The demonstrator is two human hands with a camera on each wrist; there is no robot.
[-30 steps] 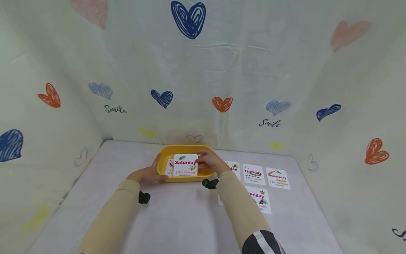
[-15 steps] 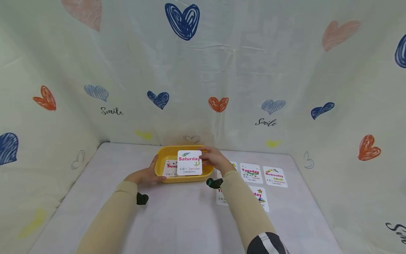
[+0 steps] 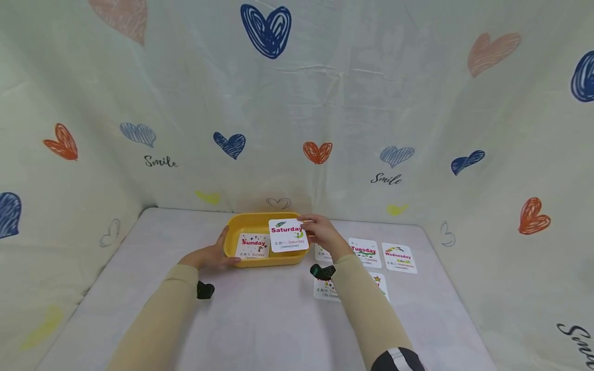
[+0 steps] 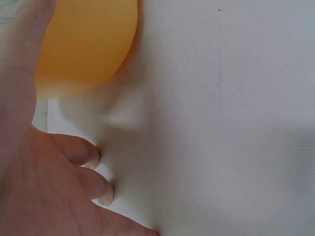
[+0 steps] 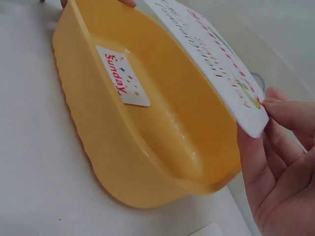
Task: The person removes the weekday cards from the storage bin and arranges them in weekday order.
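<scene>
My right hand (image 3: 324, 237) pinches a white card reading "Saturday" (image 3: 288, 235) by its right edge, thumb and fingers at one corner (image 5: 258, 120) of the card. It is tilted above the right part of a yellow plastic tray (image 3: 236, 221). Inside the tray lies a "Sunday" card (image 3: 252, 246). My left hand (image 3: 211, 256) holds the tray's left end, thumb at the front corner and fingers along the side. In the left wrist view, the other fingers (image 4: 91, 184) of that hand are bent beside the tray wall.
Right of the tray, several weekday cards lie in two rows, including a "Tuesday" card (image 3: 365, 252) and a "Wednesday" card (image 3: 399, 257). My right forearm partly covers some. Behind the white table (image 3: 260, 319) hangs a heart-printed curtain (image 3: 274, 103).
My right hand has lifted the "Saturday" card up and to the right, uncovering the "Sunday" card in the tray. My left hand stays at the tray's left end.
</scene>
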